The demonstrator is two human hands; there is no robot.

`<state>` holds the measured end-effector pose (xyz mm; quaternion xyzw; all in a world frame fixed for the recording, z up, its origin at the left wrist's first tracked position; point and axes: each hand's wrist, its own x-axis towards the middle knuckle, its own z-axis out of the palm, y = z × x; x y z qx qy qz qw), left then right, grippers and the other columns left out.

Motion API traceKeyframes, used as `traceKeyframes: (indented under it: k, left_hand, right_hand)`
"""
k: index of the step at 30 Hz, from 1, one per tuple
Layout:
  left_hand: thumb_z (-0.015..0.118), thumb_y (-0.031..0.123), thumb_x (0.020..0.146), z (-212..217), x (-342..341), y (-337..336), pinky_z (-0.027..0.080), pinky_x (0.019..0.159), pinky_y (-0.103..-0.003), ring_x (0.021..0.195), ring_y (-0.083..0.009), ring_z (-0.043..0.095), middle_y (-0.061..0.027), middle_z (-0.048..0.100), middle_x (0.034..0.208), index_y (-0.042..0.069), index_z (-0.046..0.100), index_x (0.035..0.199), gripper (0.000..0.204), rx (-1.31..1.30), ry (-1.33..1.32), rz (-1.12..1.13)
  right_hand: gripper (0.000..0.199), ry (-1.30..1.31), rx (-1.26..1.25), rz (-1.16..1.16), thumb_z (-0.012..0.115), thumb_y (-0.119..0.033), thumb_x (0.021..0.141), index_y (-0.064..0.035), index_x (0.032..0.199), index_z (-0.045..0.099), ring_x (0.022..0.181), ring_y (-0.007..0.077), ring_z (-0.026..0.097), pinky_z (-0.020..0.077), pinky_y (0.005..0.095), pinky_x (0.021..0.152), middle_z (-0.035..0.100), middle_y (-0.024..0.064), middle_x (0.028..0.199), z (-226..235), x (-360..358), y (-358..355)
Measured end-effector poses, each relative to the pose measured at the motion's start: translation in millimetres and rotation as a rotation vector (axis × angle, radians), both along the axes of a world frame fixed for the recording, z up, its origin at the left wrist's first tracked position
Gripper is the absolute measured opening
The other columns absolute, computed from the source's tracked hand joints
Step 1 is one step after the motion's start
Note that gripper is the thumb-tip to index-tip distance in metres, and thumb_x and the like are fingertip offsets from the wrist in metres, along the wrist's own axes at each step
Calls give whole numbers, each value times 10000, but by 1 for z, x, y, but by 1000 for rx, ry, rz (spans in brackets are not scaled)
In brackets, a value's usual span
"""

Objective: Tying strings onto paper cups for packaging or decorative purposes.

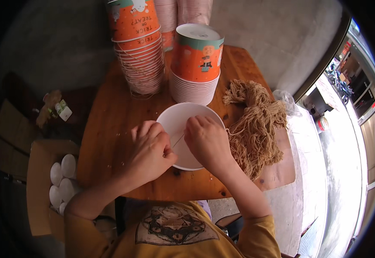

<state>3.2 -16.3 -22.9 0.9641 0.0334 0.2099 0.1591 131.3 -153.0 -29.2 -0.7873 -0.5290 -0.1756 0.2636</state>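
A white-lined paper bucket (189,112) stands mouth up near the table's front edge, between my hands. Over its left rim, my left hand (149,144) is closed, fingers curled and thumb pressed in. My right hand (207,138) reaches over the right side into the mouth, its fingers bent together. A thin string (178,140) stretches between the fingertips of both hands inside the bucket; the exact pinch is partly hidden. Just right of the bucket lies a large tangled bundle of tan cord (258,129).
Behind the bucket rise a nested stack of upside-down orange buckets (196,60) and a taller stack (138,51) with loose strings around it. More stacks stand farther back. A cardboard box (41,189) with white cylinders is left of the wooden table (110,129).
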Motion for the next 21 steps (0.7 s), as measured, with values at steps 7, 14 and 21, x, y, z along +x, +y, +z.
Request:
traceKeyframes:
  k: [7,14,21]
  left_hand:
    - [651,71,742,24,-14,6,363,949,-435,1052,-295,513,-87,554,964,56,546,813,128,45,57,-137]
    - [651,81,751,27,-24,13,450,955,-412,988,-304,558,-127,571,973,31,568,863,148,251,53,-499]
    - [704,142,738,38,-7,18,454,956,-367,988,-257,562,-99,566,948,50,564,854,204,455,68,-677]
  right_hand:
    - [51,-43,-56,-112,584,-86,787,-49,822,577,784,275,650,539,383,685,632,102,794,-5,2,3]
    - [108,24,-7,-74,641,-109,789,-40,805,559,798,293,649,535,409,685,630,98,787,-11,-2,8]
    - [86,34,-56,-48,614,-99,795,-35,830,570,833,269,644,538,393,704,632,94,821,-7,1,6]
